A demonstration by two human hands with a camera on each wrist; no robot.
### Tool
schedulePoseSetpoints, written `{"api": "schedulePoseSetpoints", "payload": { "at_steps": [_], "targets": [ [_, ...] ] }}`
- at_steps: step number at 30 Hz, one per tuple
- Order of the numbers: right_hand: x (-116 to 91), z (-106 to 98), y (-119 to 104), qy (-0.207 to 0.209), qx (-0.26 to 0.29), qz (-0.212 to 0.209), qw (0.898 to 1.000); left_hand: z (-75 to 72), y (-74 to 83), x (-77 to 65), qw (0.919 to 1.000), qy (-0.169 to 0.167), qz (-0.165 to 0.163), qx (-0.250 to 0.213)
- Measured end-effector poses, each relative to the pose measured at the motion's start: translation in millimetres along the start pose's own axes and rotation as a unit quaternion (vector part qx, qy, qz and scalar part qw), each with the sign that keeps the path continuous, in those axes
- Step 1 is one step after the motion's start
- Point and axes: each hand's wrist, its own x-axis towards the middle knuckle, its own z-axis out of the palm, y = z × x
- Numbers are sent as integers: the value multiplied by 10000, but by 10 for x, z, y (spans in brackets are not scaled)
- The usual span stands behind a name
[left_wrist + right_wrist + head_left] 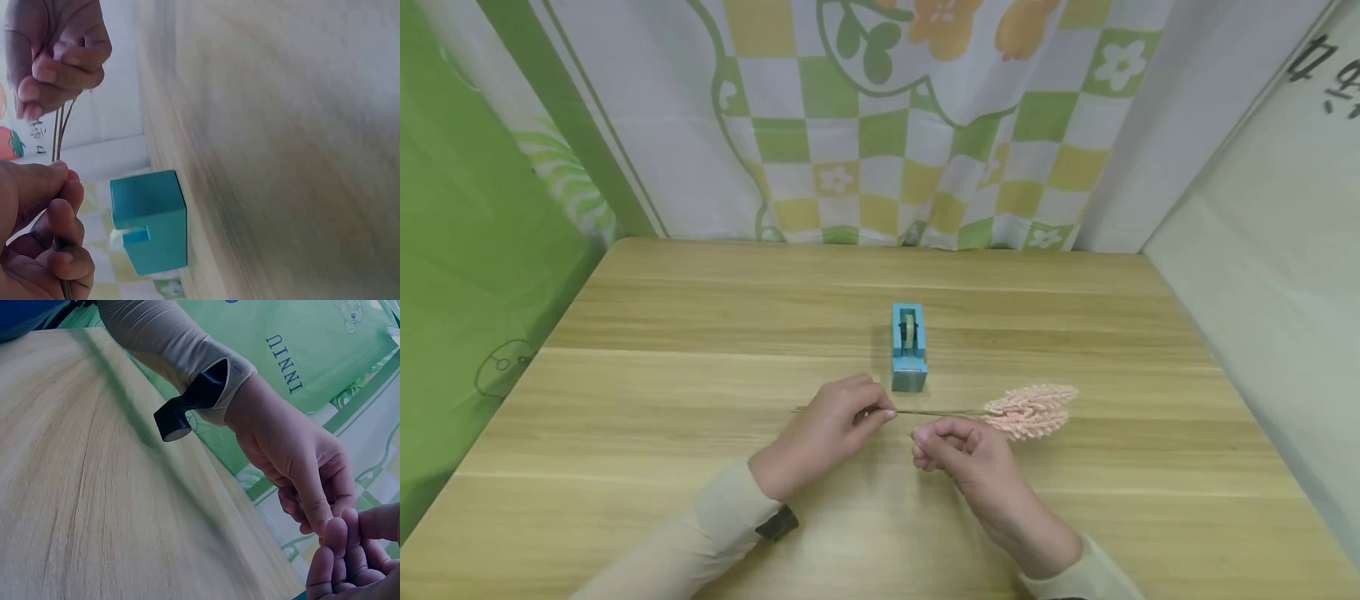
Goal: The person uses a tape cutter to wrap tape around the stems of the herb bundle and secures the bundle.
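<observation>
Thin stems run through my left hand, pinched between thumb and fingers. At their right end are fluffy pale-pink artificial flower sprigs. My right hand is just right of the left, below the stems in the head view, its thumb and index tip together. A pale sliver like clear tape shows at its fingertips in the left wrist view; the right wrist view hides most of it. Beyond the hands stands a blue tape dispenser with a roll of clear tape.
Everything is over a wooden table. A checked curtain hangs behind its far edge, green cloth along the left and a white sheet along the right. A black strap circles the left wrist.
</observation>
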Motion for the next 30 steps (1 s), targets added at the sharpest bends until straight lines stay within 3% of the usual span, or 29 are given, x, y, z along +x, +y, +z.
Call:
{"api": "schedulePoseSetpoints", "payload": {
  "at_steps": [16, 30],
  "targets": [
    [-1, 46, 16, 9, 417, 106, 9991, 66, 115, -44, 9985, 333, 419, 108],
    [34, 20, 32, 241, 56, 286, 9993, 74, 130, -51, 9974, 416, 584, 103]
  ]
}}
